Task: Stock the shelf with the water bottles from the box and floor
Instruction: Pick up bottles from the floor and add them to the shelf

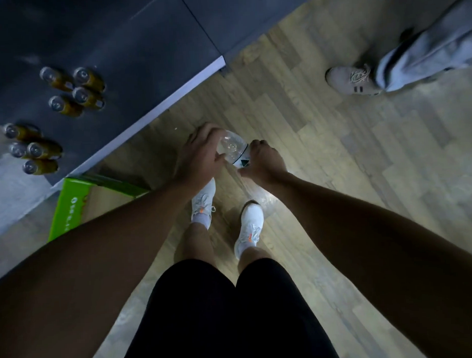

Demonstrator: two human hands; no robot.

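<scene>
Floor (336, 175): pale wood planks, dim light. Dark shelf (134, 56) with a white front edge ran along the upper left.

Bottle (232, 148): clear, with a dark-and-white label. It was held on its side above the floor, between both hands and ahead of the white shoes (250, 226). Left hand (199, 153) was curled over the clear end, fingers wrapped on top. Right hand (263, 161) was clenched round the labelled end. Both hands grasped it, and it touched neither shelf nor floor.

Around: amber bottles (74, 88) with silver caps stood on the shelf in two clusters, the second one (32, 148) nearer the left edge. A green box (70, 208) sat on the floor against the shelf's foot, partly hidden by the left forearm. A second person's shoe (352, 79) and grey trouser leg (425, 46) stood at upper right, well apart from the hands. A clear blurred shape (266, 200) lay just beside the right shoe; could not tell what it was.
</scene>
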